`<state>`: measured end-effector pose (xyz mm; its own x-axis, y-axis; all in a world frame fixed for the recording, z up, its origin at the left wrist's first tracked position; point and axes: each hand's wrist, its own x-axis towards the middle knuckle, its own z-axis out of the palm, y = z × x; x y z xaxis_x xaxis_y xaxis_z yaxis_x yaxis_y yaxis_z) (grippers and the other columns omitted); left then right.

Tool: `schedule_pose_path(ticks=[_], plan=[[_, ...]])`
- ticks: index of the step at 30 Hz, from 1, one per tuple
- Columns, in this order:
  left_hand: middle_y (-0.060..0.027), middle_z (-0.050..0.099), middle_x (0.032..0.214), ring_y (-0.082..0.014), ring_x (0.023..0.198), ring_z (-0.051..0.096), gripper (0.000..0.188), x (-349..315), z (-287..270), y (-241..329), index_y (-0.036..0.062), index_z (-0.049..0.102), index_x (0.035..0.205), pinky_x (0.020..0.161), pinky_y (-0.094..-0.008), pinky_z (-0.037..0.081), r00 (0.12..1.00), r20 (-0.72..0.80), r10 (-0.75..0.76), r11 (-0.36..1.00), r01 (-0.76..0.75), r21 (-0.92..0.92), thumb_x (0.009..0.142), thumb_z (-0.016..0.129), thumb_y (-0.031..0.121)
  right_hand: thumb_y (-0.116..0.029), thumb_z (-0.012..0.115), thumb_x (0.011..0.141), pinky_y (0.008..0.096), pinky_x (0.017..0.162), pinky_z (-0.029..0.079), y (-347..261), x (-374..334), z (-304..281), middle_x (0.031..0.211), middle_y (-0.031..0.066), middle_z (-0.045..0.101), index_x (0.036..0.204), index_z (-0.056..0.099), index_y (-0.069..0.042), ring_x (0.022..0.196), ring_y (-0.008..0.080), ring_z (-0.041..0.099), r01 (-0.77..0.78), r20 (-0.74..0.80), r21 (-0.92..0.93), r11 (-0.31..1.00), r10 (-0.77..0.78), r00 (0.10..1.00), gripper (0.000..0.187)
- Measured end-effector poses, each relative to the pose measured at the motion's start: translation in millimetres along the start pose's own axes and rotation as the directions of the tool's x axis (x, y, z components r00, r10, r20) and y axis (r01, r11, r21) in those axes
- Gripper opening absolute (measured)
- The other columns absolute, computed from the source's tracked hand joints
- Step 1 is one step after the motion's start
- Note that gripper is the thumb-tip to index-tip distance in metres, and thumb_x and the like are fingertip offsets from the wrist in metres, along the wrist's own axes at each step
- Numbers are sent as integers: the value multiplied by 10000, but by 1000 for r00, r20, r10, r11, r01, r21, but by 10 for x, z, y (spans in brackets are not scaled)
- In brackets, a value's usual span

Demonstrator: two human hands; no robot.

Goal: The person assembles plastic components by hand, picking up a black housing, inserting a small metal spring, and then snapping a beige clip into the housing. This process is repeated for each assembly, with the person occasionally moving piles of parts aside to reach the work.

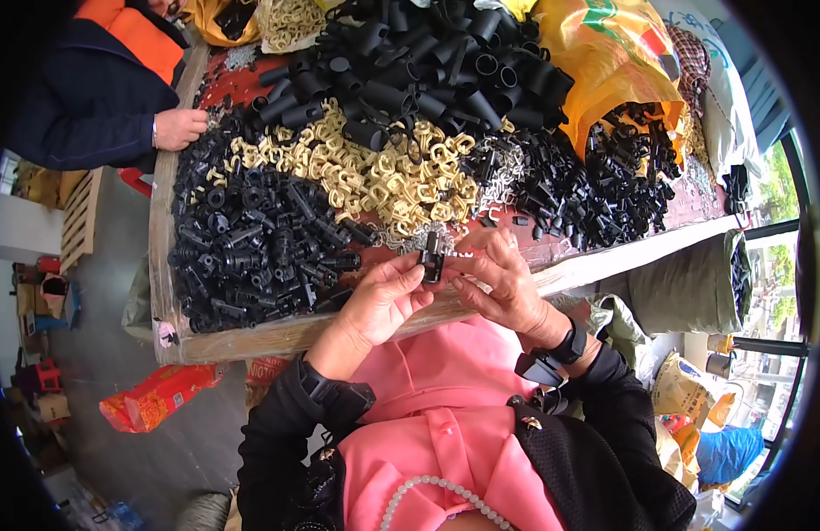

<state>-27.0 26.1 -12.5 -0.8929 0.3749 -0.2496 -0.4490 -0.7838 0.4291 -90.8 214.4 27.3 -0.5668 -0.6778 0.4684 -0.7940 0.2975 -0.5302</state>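
Just over the table's near edge, my left hand (pixel 383 301) pinches a small black plastic part (pixel 433 257) upright between thumb and fingers. My right hand (pixel 500 281) is close against the part's right side, its thumb and fingers drawn together. A small pale metal bit (pixel 461 255) shows at those fingertips; its exact kind is too small to tell. Left of my hands lies a heap of black plastic fittings (pixel 250 252). Beyond them spreads a pile of cream-coloured buckle-like loops (pixel 383 177), with small silver metal hooks (pixel 505 173) beside it.
Black tubes (pixel 410 71) are heaped at the table's far side. An orange-yellow sack (pixel 613 53) spills small black pieces (pixel 596 186) at the right. Another person's hand (pixel 180 129) rests at the left table edge. The wooden rim (pixel 242 341) runs before me. A red bag (pixel 162 396) lies below.
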Motion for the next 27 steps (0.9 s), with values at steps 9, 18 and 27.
schedule_pose_path(ticks=[9, 18, 27], plan=[[-40, 547, 970, -133, 846, 537, 312, 27, 128, 27, 38, 450, 1120, 648, -229, 416, 999, -15, -29, 999, 29, 24, 818, 516, 82, -20, 610, 649, 337, 585, 421, 110, 3, 154, 758, 84, 484, 819, 552, -43, 680, 250, 510, -160, 80, 129, 979, 150, 985, 181], [-35, 507, 988, -151, 875, 526, 505, 37, 180, 11, 39, 307, 1254, 620, -219, 383, 997, -18, -81, 985, 83, 149, 808, 534, 100, -22, 580, 617, 370, 529, 437, 173, 28, 262, 725, 119, 451, 768, 466, -17, 647, 317, 513, -220, 116, 61, 974, 212, 970, 189], [-54, 516, 1027, -162, 864, 540, 454, -42, 211, -51, 46, 350, 1230, 611, -221, 396, 998, -27, -60, 985, 64, 163, 812, 524, 86, -7, 579, 627, 367, 531, 430, 72, -3, 189, 716, 113, 459, 764, 486, -12, 634, 314, 506, -230, 65, 74, 970, 225, 972, 165]])
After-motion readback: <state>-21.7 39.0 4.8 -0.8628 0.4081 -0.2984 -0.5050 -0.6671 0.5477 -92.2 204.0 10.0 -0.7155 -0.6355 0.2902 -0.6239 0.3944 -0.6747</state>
